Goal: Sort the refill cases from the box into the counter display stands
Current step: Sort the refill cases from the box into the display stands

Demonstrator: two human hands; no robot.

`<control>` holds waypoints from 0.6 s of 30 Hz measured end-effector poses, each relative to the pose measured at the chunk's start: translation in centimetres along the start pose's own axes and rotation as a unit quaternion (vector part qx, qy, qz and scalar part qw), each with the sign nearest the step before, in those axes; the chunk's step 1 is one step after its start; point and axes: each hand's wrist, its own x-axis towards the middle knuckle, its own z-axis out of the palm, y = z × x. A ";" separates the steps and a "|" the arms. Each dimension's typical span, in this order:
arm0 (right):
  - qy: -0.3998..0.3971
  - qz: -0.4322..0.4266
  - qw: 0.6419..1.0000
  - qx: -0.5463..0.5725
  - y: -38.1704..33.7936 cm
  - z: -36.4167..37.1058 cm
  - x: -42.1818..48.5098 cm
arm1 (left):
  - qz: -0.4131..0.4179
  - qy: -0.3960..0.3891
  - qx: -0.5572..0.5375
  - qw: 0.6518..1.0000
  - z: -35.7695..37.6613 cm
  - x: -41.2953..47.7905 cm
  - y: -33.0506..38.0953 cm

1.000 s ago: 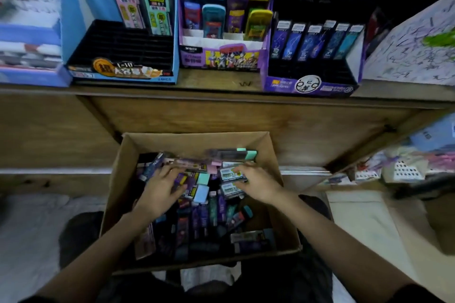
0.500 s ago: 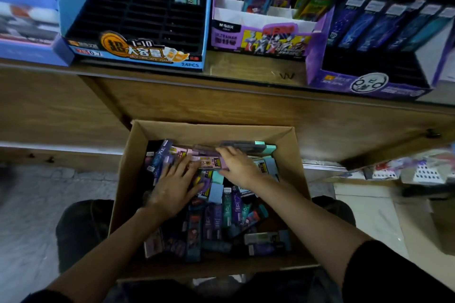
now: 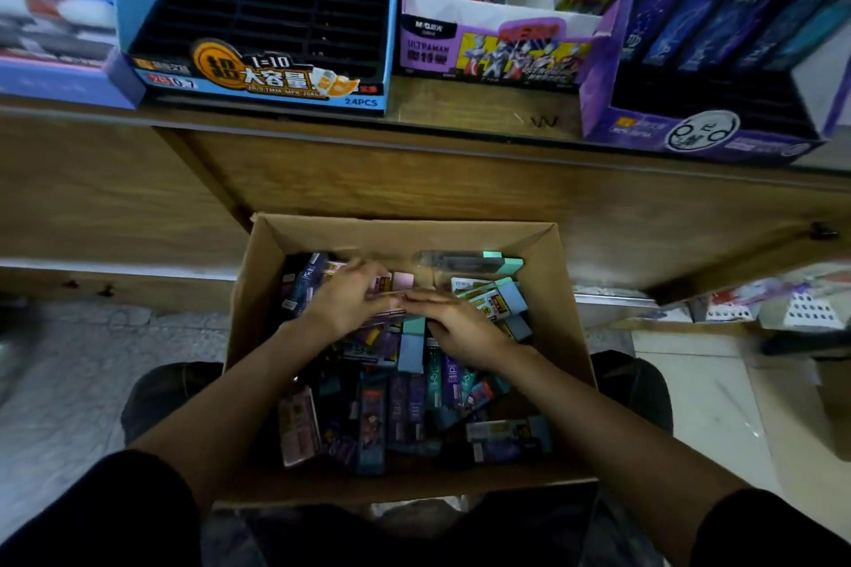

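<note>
At frame centre, inside the cardboard box (image 3: 258, 290), the left hand (image 3: 343, 304) holds a pink refill case (image 3: 401, 279). The right hand (image 3: 460, 327) touches it with straight fingers. Display stands (image 3: 258, 74) line the counter (image 3: 460, 106) above.

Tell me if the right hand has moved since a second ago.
Yes: right hand slid left within the cardboard box toward its middle, meeting the left hand.

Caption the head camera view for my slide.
Left hand and right hand meet over pink refill cases in the cardboard box below the counter display stands.
</note>
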 end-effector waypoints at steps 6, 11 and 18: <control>0.144 0.181 0.970 0.074 0.4 -1.4 -2.8 | -0.073 -0.134 -0.021 0.988 0.8 1.7 0.2; 0.212 0.422 0.880 0.057 1.8 -2.1 -4.3 | -0.079 -0.146 -0.053 0.985 1.0 1.3 0.6; 0.206 0.442 0.864 0.122 1.1 -0.1 -1.2 | -0.087 -0.060 -0.110 0.988 2.5 -0.3 1.1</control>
